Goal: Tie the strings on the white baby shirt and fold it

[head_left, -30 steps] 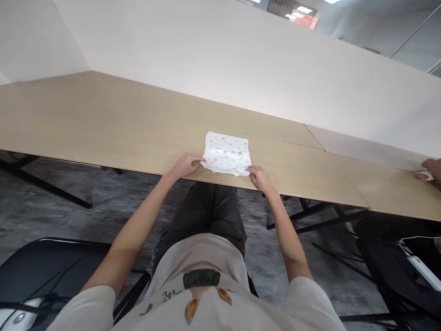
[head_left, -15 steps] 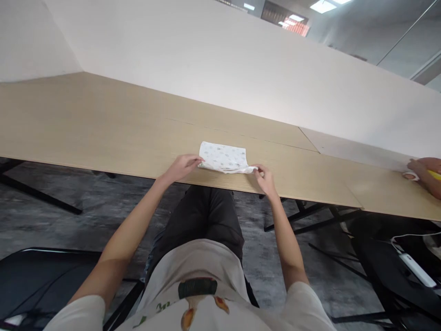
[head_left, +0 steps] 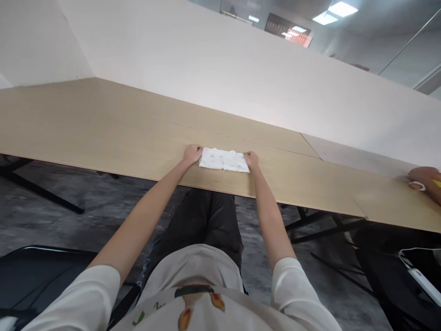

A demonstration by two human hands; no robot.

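Observation:
A white cloth (head_left: pixel 223 161) with a small faint print lies folded into a narrow rectangle on the wooden table. At its far left corner, my left hand (head_left: pixel 193 153) is closed, thumb and fingers pinching the edge. My right hand (head_left: pixel 251 160) pinches the far right corner in the same way. The cloth's near edge lies fairly straight, while its far edge is slightly uneven. My fingers partly cover both far corners.
A white partition (head_left: pixel 213 87) rises behind the table (head_left: pixel 120 124). At the far right, another person's hand (head_left: pixel 422 177) rests over the tabletop. Black chairs stand at lower left (head_left: pixel 44 276) and lower right, with a white power strip (head_left: pixel 425 285) on the right one.
Both hands have moved from the cloth's near corners to its far corners. The near part has been folded over away from me, leaving the cloth narrower. The view has shifted slightly.

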